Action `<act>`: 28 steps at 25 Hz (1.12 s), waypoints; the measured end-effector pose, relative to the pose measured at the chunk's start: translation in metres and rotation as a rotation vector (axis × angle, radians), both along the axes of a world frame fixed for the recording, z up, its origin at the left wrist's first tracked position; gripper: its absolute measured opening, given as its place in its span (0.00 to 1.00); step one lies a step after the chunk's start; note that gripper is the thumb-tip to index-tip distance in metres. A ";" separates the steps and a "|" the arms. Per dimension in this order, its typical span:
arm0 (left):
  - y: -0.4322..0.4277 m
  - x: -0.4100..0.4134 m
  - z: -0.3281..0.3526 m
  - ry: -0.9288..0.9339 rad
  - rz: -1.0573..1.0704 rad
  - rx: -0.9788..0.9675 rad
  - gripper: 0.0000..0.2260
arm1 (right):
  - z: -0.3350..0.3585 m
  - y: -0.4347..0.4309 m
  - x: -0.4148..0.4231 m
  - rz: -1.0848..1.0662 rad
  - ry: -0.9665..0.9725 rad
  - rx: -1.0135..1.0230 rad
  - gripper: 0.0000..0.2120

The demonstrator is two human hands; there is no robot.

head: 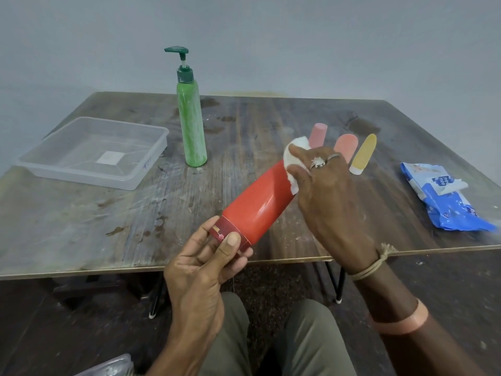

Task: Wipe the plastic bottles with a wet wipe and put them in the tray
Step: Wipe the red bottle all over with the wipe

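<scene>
Right now my left hand (214, 256) pinches the dark red cap end of the red bottle (257, 207), thumb on top and fingers curled beneath. My right hand (325, 191) is wrapped round the bottle's far end with the white wet wipe (294, 156) bunched under the fingers. The bottle is held just above the near edge of the wooden table (81, 226), its long axis slanting from the cap at near left up to far right. The clear plastic tray (81, 176) sits well off to the left and holds no bottle yet. My left hand is the nearer one to it, so I judge the bottle would go over cap end first. The green pump bottle (192, 123) stands upright between tray and hands, and three small bottles wait beyond my right hand.
</scene>
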State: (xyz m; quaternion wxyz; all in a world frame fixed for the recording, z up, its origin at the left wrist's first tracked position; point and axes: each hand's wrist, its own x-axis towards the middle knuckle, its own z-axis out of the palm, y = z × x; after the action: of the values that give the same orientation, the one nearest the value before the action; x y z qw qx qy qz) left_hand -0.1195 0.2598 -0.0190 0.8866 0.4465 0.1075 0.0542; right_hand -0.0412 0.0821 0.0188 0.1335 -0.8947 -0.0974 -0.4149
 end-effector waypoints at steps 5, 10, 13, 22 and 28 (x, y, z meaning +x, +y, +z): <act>0.008 0.009 -0.002 0.019 0.005 -0.012 0.23 | -0.031 0.030 -0.043 0.110 0.190 -0.072 0.13; 0.014 0.020 0.001 -0.003 -0.080 0.042 0.22 | -0.018 0.042 -0.038 0.369 -0.014 -0.252 0.15; 0.016 0.018 0.004 -0.042 -0.072 0.095 0.22 | -0.011 0.014 -0.012 0.120 0.001 -0.019 0.09; 0.015 0.028 0.007 -0.106 -0.080 0.211 0.25 | -0.050 0.039 -0.056 0.318 0.027 -0.076 0.14; 0.019 0.024 0.014 -0.233 -0.005 0.627 0.29 | -0.011 0.034 -0.036 0.154 0.081 0.360 0.14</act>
State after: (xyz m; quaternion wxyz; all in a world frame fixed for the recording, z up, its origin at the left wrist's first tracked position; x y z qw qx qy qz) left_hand -0.0956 0.2788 -0.0049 0.7125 0.6887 -0.0175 0.1332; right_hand -0.0770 0.1165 0.0076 0.3263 -0.8623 -0.0842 -0.3781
